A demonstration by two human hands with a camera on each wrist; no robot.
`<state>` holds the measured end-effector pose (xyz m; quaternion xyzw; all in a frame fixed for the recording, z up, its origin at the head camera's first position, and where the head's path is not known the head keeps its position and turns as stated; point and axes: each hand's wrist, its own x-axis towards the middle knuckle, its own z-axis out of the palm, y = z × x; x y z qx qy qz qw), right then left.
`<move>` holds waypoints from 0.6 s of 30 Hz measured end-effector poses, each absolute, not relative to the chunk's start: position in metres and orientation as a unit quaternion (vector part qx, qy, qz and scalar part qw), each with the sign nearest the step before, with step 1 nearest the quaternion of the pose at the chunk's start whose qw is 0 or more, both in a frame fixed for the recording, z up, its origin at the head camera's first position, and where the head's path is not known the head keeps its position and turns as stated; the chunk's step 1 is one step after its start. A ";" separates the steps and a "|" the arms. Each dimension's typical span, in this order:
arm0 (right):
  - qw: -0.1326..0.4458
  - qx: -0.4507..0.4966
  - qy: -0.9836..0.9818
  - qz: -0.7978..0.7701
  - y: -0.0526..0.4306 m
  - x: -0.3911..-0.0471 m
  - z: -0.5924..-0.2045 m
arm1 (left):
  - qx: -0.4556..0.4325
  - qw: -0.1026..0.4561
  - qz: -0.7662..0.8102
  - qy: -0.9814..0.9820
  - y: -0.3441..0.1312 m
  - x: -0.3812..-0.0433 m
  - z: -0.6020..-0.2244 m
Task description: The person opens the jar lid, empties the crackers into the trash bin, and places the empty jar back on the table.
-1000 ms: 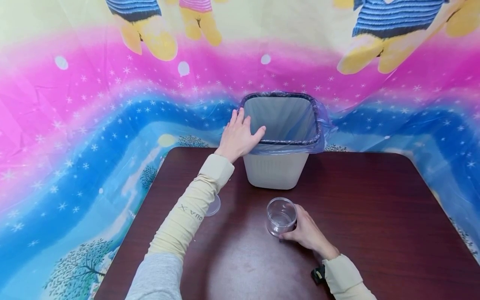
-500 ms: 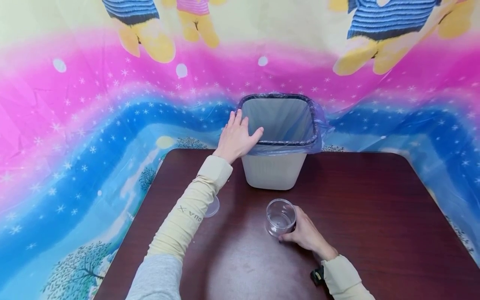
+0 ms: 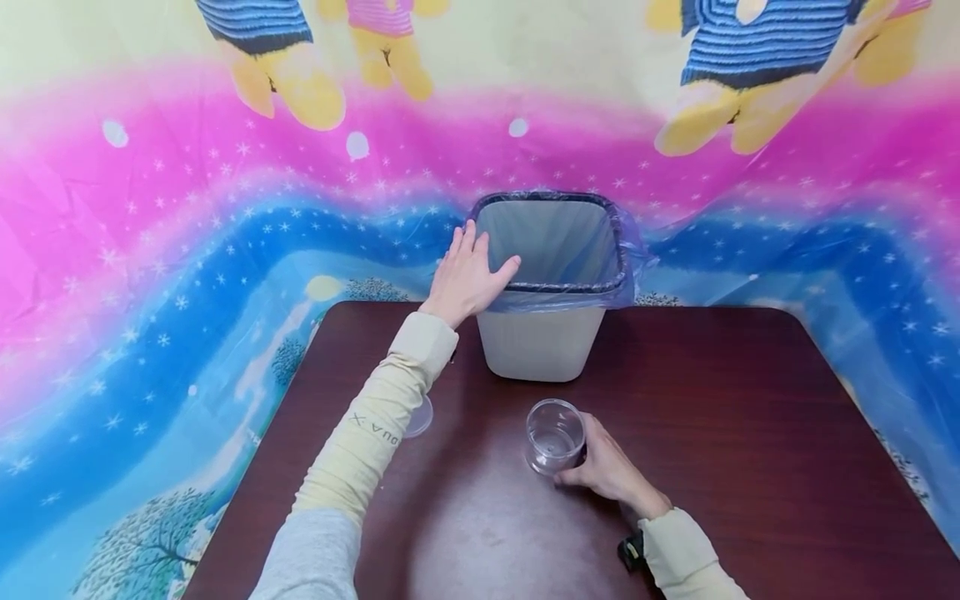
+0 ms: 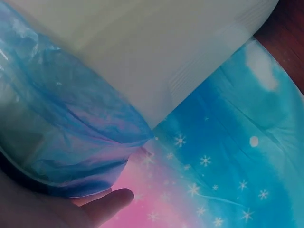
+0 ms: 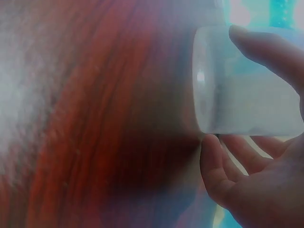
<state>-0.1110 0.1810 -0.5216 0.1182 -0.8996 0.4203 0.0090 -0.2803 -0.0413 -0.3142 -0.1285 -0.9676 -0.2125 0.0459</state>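
In the head view, my left hand (image 3: 468,277) rests on the left rim of a pale trash bin (image 3: 542,343), its fingers straight and the thumb spread toward the opening. The left wrist view shows that hand's fingers (image 4: 110,205) against the bluish bin liner (image 4: 78,137) folded over the rim. My right hand (image 3: 609,468) grips a clear plastic jar (image 3: 555,437) from its right side, mouth facing up. Close to the brown tabletop in the right wrist view, the jar (image 5: 247,95) sits between thumb and fingers. No lid is on it.
A clear round lid (image 3: 420,417) lies on the brown table (image 3: 720,400), partly hidden by the left forearm. Behind the table hangs a printed cloth backdrop (image 3: 225,158). A small black device (image 3: 631,552) is strapped at the right wrist.
The head view has shifted slightly, so everything appears a little farther left. Both hands keep their places on the bin rim and the jar.
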 end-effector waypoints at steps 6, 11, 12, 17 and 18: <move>-0.002 0.122 -0.900 0.418 0.180 -0.112 -0.519 | -0.134 0.040 -0.242 -0.960 -0.051 -0.280 -0.315; -0.004 0.126 -0.908 0.401 0.186 -0.110 -0.514 | -0.146 0.020 -0.320 -0.936 -0.065 -0.278 -0.314; -0.001 0.126 -0.911 0.392 0.189 -0.111 -0.512 | -0.147 0.020 -0.337 -0.930 -0.069 -0.277 -0.312; 0.022 0.125 -0.928 0.351 0.211 -0.122 -0.490 | -0.133 0.040 -0.362 -0.922 -0.097 -0.265 -0.306; 0.027 0.123 -0.930 0.345 0.217 -0.126 -0.483 | -0.133 0.045 -0.355 -0.924 -0.103 -0.262 -0.306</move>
